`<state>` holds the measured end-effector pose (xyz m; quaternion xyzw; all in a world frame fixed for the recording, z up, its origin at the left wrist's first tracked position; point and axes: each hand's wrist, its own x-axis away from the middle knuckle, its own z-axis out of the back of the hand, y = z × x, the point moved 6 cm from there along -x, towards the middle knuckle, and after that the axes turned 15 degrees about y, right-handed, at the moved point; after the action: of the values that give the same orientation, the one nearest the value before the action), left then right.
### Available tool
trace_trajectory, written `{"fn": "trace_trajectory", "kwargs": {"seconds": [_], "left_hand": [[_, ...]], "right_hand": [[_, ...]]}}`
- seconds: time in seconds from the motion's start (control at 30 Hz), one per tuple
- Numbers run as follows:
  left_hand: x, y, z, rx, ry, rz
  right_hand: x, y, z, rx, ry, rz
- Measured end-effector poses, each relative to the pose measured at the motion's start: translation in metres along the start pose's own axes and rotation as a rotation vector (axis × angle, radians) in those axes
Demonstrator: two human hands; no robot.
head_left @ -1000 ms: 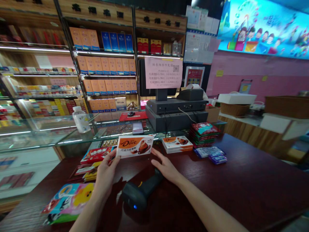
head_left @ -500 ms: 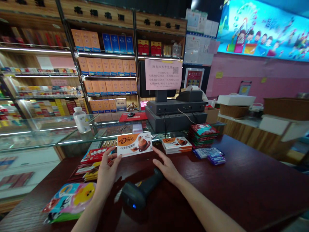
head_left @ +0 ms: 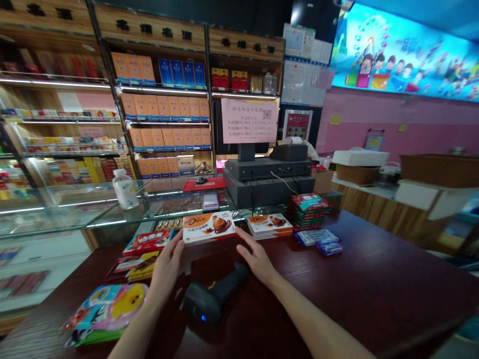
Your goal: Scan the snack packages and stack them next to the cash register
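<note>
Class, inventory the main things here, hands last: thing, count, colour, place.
Dove box: one, white-orange, centre
Dove stack: one, white-orange, right of box
Scanner: one, black, front centre
Packets: multiple, blue, right
Stacked packets: several, red-green, behind those
Snack packs: several, red-yellow, left
Bag: one, multicoloured, near left
Bottle: one, whitish, on glass case
Sign: one, pink, on monitor
Boxes: many, mainly orange, on shelves
Left hand: one, bare, box's left
Right hand: one, bare, box's right
</note>
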<state>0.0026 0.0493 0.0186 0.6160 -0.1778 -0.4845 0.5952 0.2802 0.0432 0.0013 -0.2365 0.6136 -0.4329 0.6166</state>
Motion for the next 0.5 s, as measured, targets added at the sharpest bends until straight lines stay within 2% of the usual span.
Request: {"fn": "trace_trajectory", "kwargs": {"seconds": [0.23, 0.5], "left_hand": [[-0.011, -0.001, -0.003, -0.068, -0.026, -0.185], [-0.014, 0.005, 0.005, -0.241, 0.05, -0.407]], "right_hand": [[-0.004, -0.003, 0.005, -0.017, 0.031, -0.019], [-0.012, -0.012, 0.01, 0.017, 0.006, 0.01]]}}
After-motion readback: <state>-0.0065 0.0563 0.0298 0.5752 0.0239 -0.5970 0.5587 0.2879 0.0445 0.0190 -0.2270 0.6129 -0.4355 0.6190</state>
